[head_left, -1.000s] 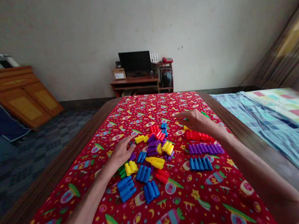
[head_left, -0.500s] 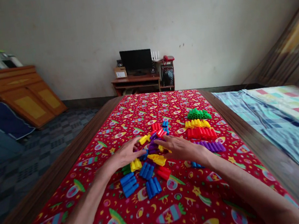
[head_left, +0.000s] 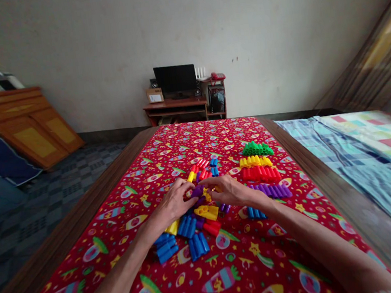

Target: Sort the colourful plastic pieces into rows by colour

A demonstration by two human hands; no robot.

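Tube-shaped plastic building blocks lie in a loose pile in front of me. At its middle, my left hand (head_left: 178, 199) has its fingers curled around a purple block (head_left: 197, 192). My right hand (head_left: 227, 190) reaches in from the other side, its fingers bent and closed around a small yellow block (head_left: 206, 194); the fingers partly hide it. Just below lies a larger yellow block (head_left: 206, 212), with a red block (head_left: 212, 227) beside it. Nearer to me are blue blocks (head_left: 198, 246), some partly under my left wrist. Red blocks (head_left: 202, 163) lie beyond my fingers.
To the right, blocks stand in colour rows: green (head_left: 257, 148), yellow (head_left: 255, 161), red (head_left: 261, 174), purple (head_left: 272, 190) and blue (head_left: 256, 212). A red patterned cloth (head_left: 230, 276) covers the table. A bed (head_left: 345, 160) adjoins on the right; a desk with a monitor (head_left: 175, 79) stands beyond.
My left hand has moved right, closer to my right hand, and closed on the purple block. The small yellow block near its fingertips has shifted away. More of the blue row at right shows.
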